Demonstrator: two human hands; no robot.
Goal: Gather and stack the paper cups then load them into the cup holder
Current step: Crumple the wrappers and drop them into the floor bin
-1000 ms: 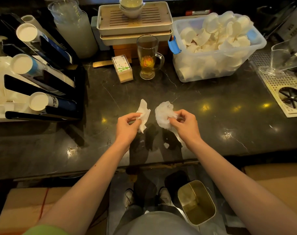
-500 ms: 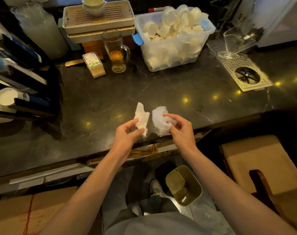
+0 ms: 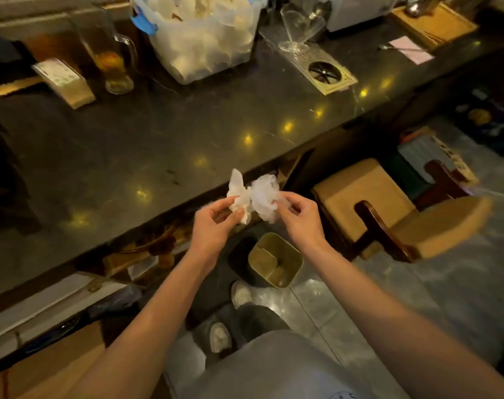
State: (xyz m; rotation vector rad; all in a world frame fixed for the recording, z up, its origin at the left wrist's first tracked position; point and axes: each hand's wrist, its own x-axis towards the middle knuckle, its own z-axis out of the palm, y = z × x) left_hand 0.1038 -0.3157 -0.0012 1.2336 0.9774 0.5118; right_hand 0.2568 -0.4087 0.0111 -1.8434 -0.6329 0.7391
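— Since a second ago we have drawn both hands back from over the counter (image 3: 158, 133) to its near edge, and our view has swung right, so the cup rack on the left has slipped out of frame. What do we hold?

— Our left hand (image 3: 213, 228) pinches a crumpled white scrap of paper (image 3: 237, 194) between the thumb and curled fingers (image 3: 213, 207). Our right hand (image 3: 299, 223) pinches a puffy, half see-through white wad (image 3: 265, 197) in the same way, fingers closed narrowly on it. The two pieces touch each other now; a second ago we held them apart.

— And where are the paper cups (image 3: 204, 12)?

— They lie loose and heaped in the clear tub (image 3: 216, 61) at the far side of the counter, well apart from our hands. A blue latch (image 3: 144, 23) shows on its left end.

— What stands near the tub?

— To its left we see a glass mug (image 3: 115, 64) with amber drink, and left of that a small box (image 3: 63, 82) lying on the counter. To its right a metal rinser tray (image 3: 322, 72) is set in the counter, with a clear jug (image 3: 301, 27) tipped on its far end.

— And under our hands?

— On the floor, a brass-coloured bin (image 3: 273, 263) stands open, below and between our wrists, just beyond our shoes (image 3: 240, 293). To its right is a wooden seat (image 3: 360, 191) with a tan cushion, close to the counter's edge.
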